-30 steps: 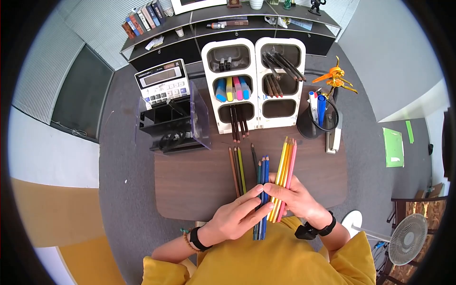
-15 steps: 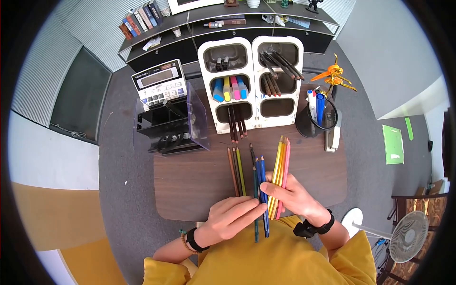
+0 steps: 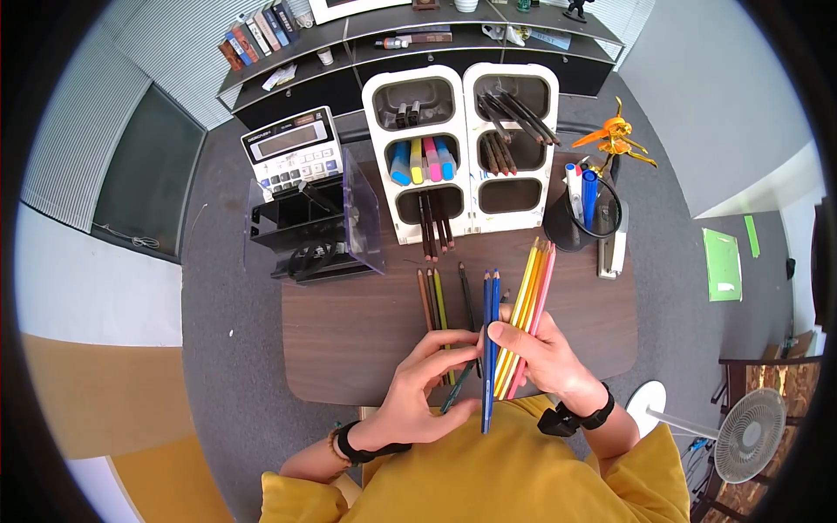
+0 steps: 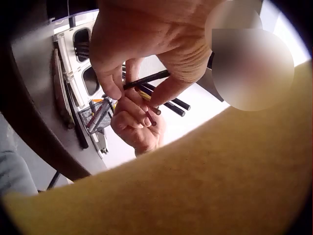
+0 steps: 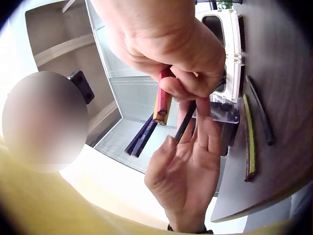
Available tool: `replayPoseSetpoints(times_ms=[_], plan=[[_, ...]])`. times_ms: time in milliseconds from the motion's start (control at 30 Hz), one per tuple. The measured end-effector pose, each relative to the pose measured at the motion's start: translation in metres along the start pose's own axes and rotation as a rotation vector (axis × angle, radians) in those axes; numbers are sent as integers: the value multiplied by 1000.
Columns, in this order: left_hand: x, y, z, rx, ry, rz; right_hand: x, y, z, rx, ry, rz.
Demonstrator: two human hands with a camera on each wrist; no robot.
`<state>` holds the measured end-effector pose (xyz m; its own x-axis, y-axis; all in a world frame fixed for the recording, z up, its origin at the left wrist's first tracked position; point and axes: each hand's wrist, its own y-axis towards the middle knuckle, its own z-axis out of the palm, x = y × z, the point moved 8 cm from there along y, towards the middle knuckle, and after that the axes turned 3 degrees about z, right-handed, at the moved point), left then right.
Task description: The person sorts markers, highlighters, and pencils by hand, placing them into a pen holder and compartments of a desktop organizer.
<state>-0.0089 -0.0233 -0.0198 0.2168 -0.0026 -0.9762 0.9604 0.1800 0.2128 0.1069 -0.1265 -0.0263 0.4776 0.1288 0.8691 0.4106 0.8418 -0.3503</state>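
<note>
My right hand [image 3: 547, 362] grips a fan of coloured pencils: yellow and orange ones [image 3: 521, 305], a pink pencil [image 3: 542, 292] and two blue pencils [image 3: 488, 383], its thumb across them. Close beside it, my left hand [image 3: 417, 397] pinches a dark green pencil [image 3: 451, 401] between thumb and fingers. That pencil slants behind the blue ones in the head view, its middle hidden by fingers. It looks nearly black in the left wrist view, where the dark green pencil [image 4: 146, 79] spans from thumb to fingertips. On the table left of the hands lie brown, dark and yellow-green pencils [image 3: 440, 301] and a black pencil [image 3: 465, 288].
A white six-compartment organizer [image 3: 471, 157] stands at the table's back, holding highlighters [image 3: 425, 161] and dark pencils. To its left is a clear-sided box [image 3: 362, 218] with a calculator [image 3: 294, 152]. A mesh pen cup [image 3: 565, 231] and a stapler [image 3: 613, 248] stand right.
The dark green pencil has gone from standing alongside the blue pencils to a slant in the left hand. The blue pencils now sit under the right thumb, beside the yellow ones.
</note>
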Motion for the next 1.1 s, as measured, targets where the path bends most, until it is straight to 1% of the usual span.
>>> replayPoseSetpoints(times_ms=[33, 100, 133, 200, 233, 267, 300, 367, 400, 533, 600, 633, 700, 733, 800, 833, 900, 1033, 1067, 1100], plan=[[1, -1, 0, 1, 0, -1, 1, 0, 0, -20, 7, 11], [9, -2, 1, -16, -358, -68, 0, 0, -1, -41, 15, 21], [10, -2, 2, -15, -359, -70, -1, 1, -2, -42, -34, 7], [22, -3, 1, -90, -467, -161, -2, 2, -1, -40, -84, -5], [23, -3, 2, -92, -466, -162, 0, 3, 0, -53, -150, -36], [25, -3, 1, -100, -379, -161, 2, 4, 1, -65, -216, -67], [27, -3, 0, -107, -292, -160, 1, 5, 2, -65, -216, -67], [32, -3, -1, -124, -302, -188, 11, 6, 5, -103, -410, -207], [34, -3, -3, -142, -312, -216, 11, 6, 6, -123, -438, -232], [39, 0, -7, -163, -286, -270, 17, 7, 11, -121, -539, -235], [44, 1, -10, -167, -278, -291, 20, 8, 13, -140, -612, -353], [43, 1, -10, -167, -278, -290, 20, 8, 15, -141, -612, -353], [46, 0, -13, -208, -291, -369, 26, 4, 14, -228, -540, -423], [45, 1, -13, -208, -291, -369, 26, 2, 16, -227, -540, -424], [49, 0, -15, -284, -424, -422, 27, -5, 7, -332, -336, -448], [46, 3, -16, -285, -425, -422, 27, -5, 5, -330, -337, -447], [44, 5, -18, -358, -551, -451, 33, -10, -1, -348, -505, -532], [43, 6, -17, -348, -600, -414, 22, -2, -3, -283, -525, -411], [42, 7, -15, -340, -611, -387, 24, -3, -2, -284, -525, -410], [40, 7, -14, -332, -622, -360, 20, 1, 1, -231, -471, -302]])
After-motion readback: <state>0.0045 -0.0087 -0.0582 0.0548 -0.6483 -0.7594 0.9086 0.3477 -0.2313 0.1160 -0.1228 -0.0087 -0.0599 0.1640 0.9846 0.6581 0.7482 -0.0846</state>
